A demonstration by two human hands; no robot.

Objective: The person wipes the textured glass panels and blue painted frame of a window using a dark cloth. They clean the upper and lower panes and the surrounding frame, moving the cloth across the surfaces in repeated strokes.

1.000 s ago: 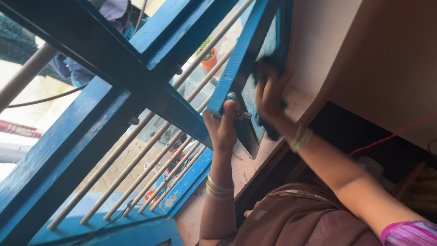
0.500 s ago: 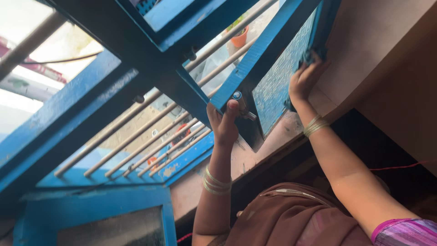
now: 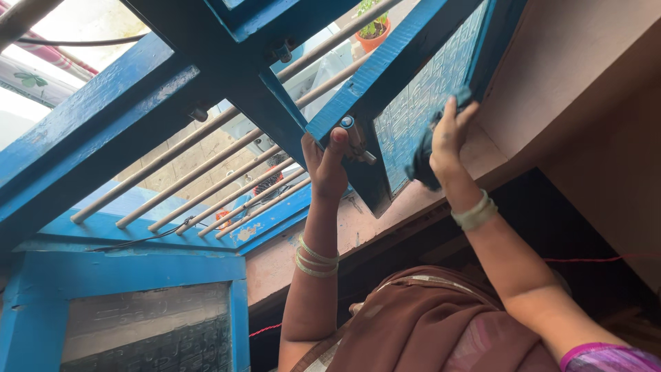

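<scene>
Left hand (image 3: 327, 165), centre of frame, is closed around the lower edge of a blue window shutter (image 3: 385, 76), thumb up beside a small metal latch (image 3: 354, 134). Right hand (image 3: 447, 141), just right of it, is clamped on a dark blue cloth (image 3: 421, 162) pressed flat against the shutter's patterned glass pane (image 3: 427, 96). Bangles sit on both wrists.

Metal window bars (image 3: 206, 182) run diagonally across the centre-left, behind the shutter. A potted plant (image 3: 375, 27) stands outside at the top of the frame. A second glazed panel (image 3: 148, 331) occupies the lower left. A pale wall (image 3: 571, 62) fills the upper right.

Judgement on wiping well: the bracing grip should hold the shutter rigid so it does not swing under pressure; the cloth wants full contact with the embossed glass, worked into the pattern and along the frame edges, with fingers kept clear of the latch.

Limitations: the cloth is largely covered by the palm, so its size and condition cannot be told. The pane's upper end is cut off at the frame edge. Hinges are not visible. Dirt on the glass is too fine to assess.
</scene>
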